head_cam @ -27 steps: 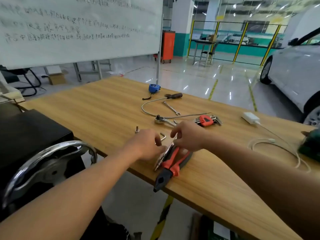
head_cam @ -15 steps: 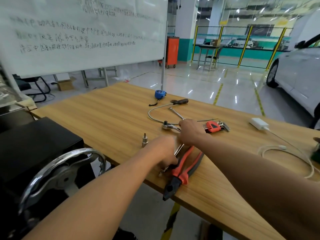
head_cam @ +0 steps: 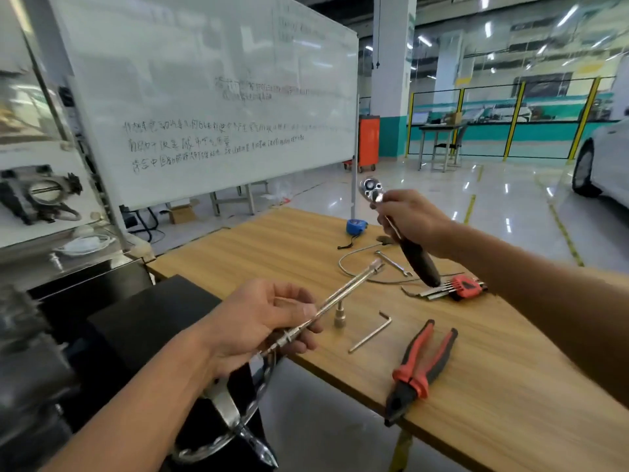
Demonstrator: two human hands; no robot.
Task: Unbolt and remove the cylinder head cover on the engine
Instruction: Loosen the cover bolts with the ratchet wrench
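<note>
My right hand point(head_cam: 412, 218) grips a ratchet wrench point(head_cam: 372, 190) by its shaft, round chrome head up, black handle pointing down toward the table. My left hand point(head_cam: 262, 320) pinches a long chrome extension bar point(head_cam: 350, 287) that slants up to the right above the table's near edge. The two tools are apart. A small socket point(head_cam: 339, 316) stands upright on the wooden table point(head_cam: 510, 386) just behind the bar. No engine or cylinder head cover shows clearly; dark blurred machinery fills the lower left.
On the table lie red-handled pliers point(head_cam: 420, 371), an L-shaped hex key point(head_cam: 371, 332), a red hex key set point(head_cam: 456, 287), a small spanner point(head_cam: 393, 264), a thin cable and a blue tape measure point(head_cam: 355, 226). A chrome wheel point(head_cam: 235, 417) sits below. A whiteboard stands behind, a white car far right.
Both hands have lifted off the table: the right raised the ratchet wrench, the left picked up the extension bar. The view tilted upward and the hands moved apart.
</note>
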